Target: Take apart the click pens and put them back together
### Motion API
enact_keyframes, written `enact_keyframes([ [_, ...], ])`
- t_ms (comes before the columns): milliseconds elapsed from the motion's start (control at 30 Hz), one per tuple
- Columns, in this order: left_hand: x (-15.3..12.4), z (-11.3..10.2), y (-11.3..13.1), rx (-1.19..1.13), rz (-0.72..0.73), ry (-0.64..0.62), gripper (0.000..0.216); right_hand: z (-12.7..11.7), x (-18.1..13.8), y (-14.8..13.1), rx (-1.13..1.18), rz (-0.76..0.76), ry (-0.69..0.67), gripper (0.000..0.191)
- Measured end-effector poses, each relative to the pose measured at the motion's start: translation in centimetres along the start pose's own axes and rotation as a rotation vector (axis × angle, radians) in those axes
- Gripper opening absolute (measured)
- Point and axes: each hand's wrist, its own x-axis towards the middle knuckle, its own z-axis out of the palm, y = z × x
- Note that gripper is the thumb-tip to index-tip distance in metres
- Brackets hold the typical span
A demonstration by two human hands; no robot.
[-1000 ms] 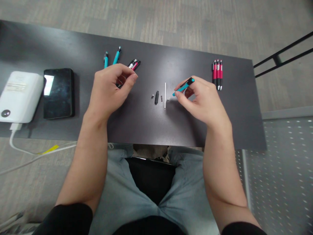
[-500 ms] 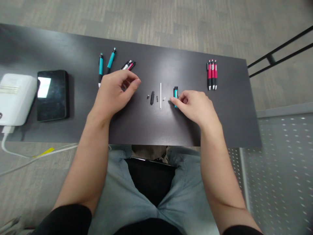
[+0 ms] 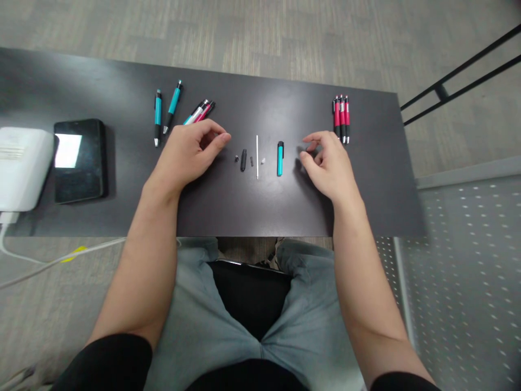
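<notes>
On the dark table (image 3: 252, 212) lies a row of pen parts: a tiny black tip (image 3: 236, 158), a black grip piece (image 3: 243, 160), a small dark bit (image 3: 251, 161), a thin white refill (image 3: 257, 157), a small pale piece (image 3: 263, 161) and a teal barrel (image 3: 280, 158). My right hand (image 3: 325, 165) hovers just right of the barrel, fingers loosely curled and apart, holding nothing. My left hand (image 3: 189, 155) rests left of the parts, fingers curled over the ends of a few mixed pens (image 3: 199, 111); nothing shows in its grip.
Two teal pens (image 3: 165, 111) lie at the back left, three red pens (image 3: 341, 118) at the back right. A black phone (image 3: 78, 160) and a white box (image 3: 22, 165) with a cable sit at the left. A black metal frame (image 3: 459, 76) stands beyond the table's right end.
My right hand set the teal barrel down beside the white refill, let go and drew back to the right. My left hand stayed in place.
</notes>
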Motion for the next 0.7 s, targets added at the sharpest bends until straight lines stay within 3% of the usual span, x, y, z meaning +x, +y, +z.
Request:
enact_keyframes([
  [200,0.1,0.2,0.6,0.013,-0.019,-0.043,0.04,0.6,-0.1,0.3,0.011,-0.093,-0.034,0.043],
  [467,-0.2,-0.4,1.4,-0.051,0.015,-0.254,0.035,1.0,0.2,0.2,-0.054,-0.093,-0.035,0.038],
  [700,-0.1,-0.1,1.1,-0.029,0.044,-0.24,0.032,0.8,-0.1,-0.5,-0.086,-0.083,-0.051,0.034],
])
